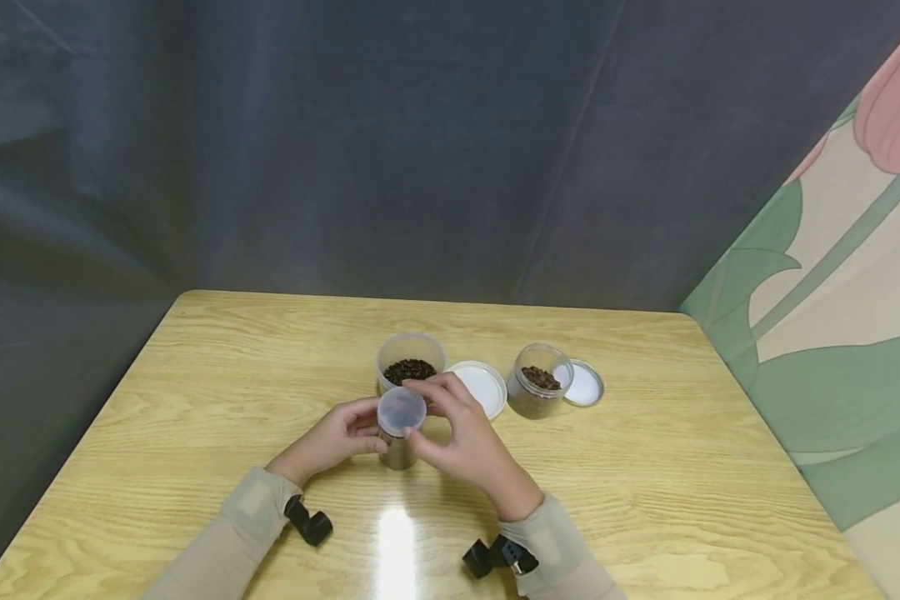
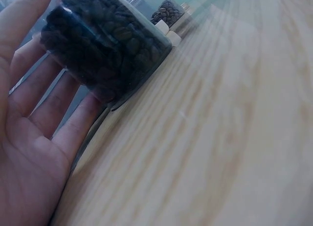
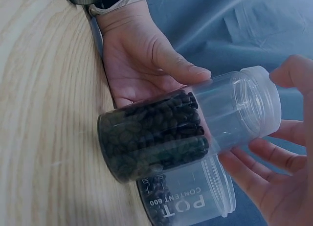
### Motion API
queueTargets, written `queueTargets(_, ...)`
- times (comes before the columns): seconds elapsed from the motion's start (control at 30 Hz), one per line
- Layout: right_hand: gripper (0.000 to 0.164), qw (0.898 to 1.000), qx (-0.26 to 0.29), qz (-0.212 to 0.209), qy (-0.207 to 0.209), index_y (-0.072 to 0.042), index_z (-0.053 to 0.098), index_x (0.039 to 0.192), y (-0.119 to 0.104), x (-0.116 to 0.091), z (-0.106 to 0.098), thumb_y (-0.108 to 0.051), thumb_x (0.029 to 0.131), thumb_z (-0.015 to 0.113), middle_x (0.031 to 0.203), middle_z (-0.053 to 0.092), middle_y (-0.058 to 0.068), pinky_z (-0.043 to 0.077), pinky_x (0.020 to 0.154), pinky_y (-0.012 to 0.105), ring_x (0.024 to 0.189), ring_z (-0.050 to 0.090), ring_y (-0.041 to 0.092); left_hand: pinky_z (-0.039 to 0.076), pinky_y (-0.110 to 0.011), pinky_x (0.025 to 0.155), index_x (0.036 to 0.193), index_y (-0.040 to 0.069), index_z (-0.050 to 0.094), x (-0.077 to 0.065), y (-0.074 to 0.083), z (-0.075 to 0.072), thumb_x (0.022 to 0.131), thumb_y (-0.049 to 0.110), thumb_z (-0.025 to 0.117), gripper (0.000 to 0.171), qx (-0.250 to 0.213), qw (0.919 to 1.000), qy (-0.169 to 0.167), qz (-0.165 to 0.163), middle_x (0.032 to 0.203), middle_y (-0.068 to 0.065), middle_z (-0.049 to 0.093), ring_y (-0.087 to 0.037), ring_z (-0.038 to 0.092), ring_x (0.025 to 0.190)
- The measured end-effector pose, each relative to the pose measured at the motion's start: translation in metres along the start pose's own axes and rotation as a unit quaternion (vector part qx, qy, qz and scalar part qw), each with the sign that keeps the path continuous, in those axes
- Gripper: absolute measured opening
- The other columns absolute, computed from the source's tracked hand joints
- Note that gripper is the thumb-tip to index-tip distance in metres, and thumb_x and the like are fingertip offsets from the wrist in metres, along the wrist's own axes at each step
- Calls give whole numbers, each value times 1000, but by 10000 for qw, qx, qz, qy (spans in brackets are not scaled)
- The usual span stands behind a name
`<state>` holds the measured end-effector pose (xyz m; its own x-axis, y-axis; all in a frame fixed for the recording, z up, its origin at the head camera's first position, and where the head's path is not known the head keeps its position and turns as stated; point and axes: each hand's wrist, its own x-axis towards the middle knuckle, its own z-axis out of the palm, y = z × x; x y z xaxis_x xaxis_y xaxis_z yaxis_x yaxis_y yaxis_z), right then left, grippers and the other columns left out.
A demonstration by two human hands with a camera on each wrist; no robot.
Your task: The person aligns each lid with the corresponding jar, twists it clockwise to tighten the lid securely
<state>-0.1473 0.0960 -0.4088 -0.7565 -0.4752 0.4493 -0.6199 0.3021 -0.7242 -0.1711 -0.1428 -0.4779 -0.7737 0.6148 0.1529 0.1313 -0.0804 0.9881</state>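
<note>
A tall clear jar (image 3: 159, 130), partly filled with dark coffee beans, stands upright on the table between both hands. My left hand (image 1: 337, 437) holds its side, thumb on the near wall and fingers round the back; in the left wrist view the fingers (image 2: 44, 84) lie behind the jar (image 2: 105, 45). On the jar sits a translucent lid (image 1: 402, 410). My right hand (image 1: 461, 433) grips this lid by its rim, the thumb in front and the fingers at the far side. In the right wrist view the lid (image 3: 264, 101) covers the jar's mouth.
Right behind stands a wider clear container (image 1: 411, 346) of dark beans, with printed lettering. Beside it a white lid (image 1: 482, 387) lies on the wooden table (image 1: 270, 350). Further right are a jar (image 1: 537, 402) of browner contents and a silver-rimmed lid (image 1: 587, 385).
</note>
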Motion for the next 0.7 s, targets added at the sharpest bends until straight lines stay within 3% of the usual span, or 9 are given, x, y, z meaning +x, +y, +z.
queueTargets(0.27,50,9997,-163,6,158,-2,62,132,-2,0,2,-13,86,80,118,56,7,60,92,27,106,61,21,52,-30,105,146,-15,39,0,1,1,91,21,76,76,110,9999,103,-7,146,-38,41,-5,60,121)
queueTargets(0.7,52,9967,-399,537,462,-3,61,121,-12,-1,8,-17,80,89,106,57,4,61,86,22,97,62,18,52,-28,105,144,-15,43,-1,1,1,92,19,76,70,330,9993,199,-15,144,-37,46,-5,61,120)
